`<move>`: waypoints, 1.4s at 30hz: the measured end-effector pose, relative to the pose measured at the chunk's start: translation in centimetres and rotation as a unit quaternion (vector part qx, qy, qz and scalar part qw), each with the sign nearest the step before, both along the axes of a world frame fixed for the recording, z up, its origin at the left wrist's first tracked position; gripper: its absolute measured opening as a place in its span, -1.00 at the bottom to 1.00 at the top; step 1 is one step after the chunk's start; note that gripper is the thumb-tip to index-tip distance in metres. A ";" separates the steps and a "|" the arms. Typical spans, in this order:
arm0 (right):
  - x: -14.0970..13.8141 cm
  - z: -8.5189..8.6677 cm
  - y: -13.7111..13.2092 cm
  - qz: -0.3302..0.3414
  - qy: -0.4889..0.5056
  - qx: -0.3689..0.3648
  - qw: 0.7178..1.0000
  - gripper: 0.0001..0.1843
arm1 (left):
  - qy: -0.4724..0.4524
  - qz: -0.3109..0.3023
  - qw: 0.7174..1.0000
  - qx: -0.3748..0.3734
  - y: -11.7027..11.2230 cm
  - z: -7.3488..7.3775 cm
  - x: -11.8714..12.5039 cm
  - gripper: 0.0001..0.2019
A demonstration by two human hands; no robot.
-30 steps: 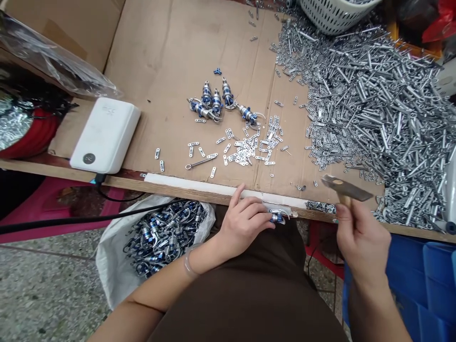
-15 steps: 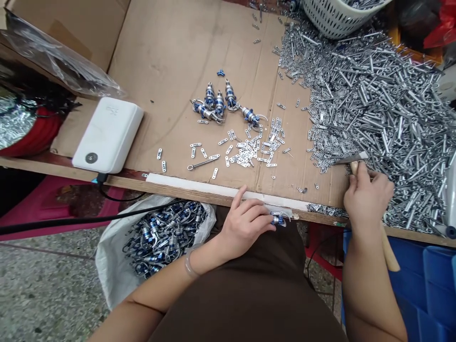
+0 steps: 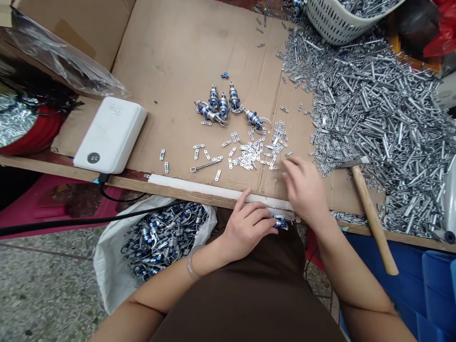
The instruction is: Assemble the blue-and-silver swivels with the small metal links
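My left hand (image 3: 245,228) is closed at the table's front edge, its thumb and fingers on a small blue-and-silver metal fitting (image 3: 281,223); its index finger sticks out over the white strip (image 3: 192,186). Slightly blurred, my right hand (image 3: 307,192) hovers over the cardboard with bent fingers apart, close to a small pin-like part (image 3: 289,153) and the scattered flat metal plates (image 3: 249,154). I see nothing in its fingers. A hammer (image 3: 374,218) with a wooden handle lies to its right, the head on the metal parts and the handle jutting past the edge.
Several blue-and-silver fittings (image 3: 223,105) lie mid-table, with an eye-ended rod (image 3: 206,165) nearer me. A big heap of metal rods (image 3: 384,109) covers the right side below a white basket (image 3: 335,26). At left sits a white power bank (image 3: 110,135); a sack (image 3: 107,270) of fittings stands below.
My right hand has let go of the hammer and moved left over the small plates. The hammer stays lying at the right. My left hand keeps its hold on the fitting.
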State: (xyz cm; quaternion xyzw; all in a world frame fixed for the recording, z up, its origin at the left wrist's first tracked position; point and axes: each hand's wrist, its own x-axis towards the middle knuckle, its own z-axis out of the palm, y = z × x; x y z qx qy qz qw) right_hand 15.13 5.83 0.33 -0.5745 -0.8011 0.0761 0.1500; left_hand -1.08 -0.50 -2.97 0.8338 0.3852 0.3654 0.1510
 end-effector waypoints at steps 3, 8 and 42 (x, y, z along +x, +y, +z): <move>-4.5 -0.7 1.8 0.104 -0.057 -0.041 0.992 -0.44 | -0.002 0.004 1.000 0.009 0.0 -0.1 0.0 -0.89; -10.0 -2.0 5.5 0.146 -0.092 -0.053 0.984 -0.21 | 0.000 0.018 1.000 -0.002 -0.1 -0.1 0.1 -0.90; 6.0 -0.3 -3.8 -0.105 0.090 0.010 0.990 -0.87 | -0.066 -0.115 0.989 -0.061 -0.4 0.9 -0.8 -0.92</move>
